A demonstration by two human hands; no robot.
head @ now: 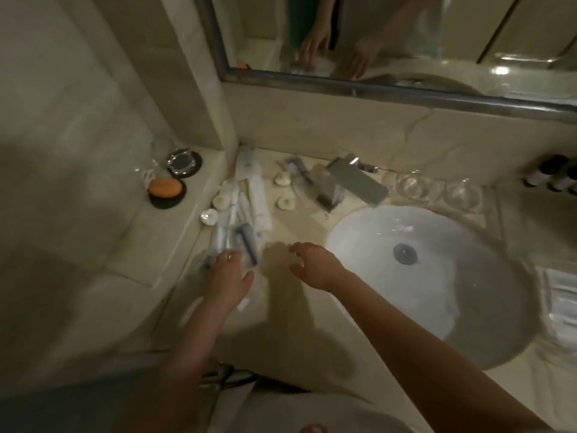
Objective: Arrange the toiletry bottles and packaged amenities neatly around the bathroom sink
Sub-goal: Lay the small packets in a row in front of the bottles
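A heap of clear-wrapped amenity packets (242, 210) lies on the beige counter left of the white sink (437, 276). Small round wrapped soaps (284, 203) lie scattered among them. My left hand (229, 275) rests palm down on the near end of the heap, fingers spread over a packet with a dark razor-like item (246, 245); whether it grips the packet is unclear. My right hand (313, 265) hovers over the bare counter beside the sink rim, fingers curled apart and holding nothing. Dark toiletry bottles (559, 176) stand at the far right by the wall.
A chrome faucet (346, 182) stands behind the sink, with two upturned glasses (437, 189) to its right. An orange soap on a black dish (165, 190) and a glass ashtray (184, 162) sit on the left ledge. More wrapped packets (559, 301) lie at the right edge. A mirror hangs above.
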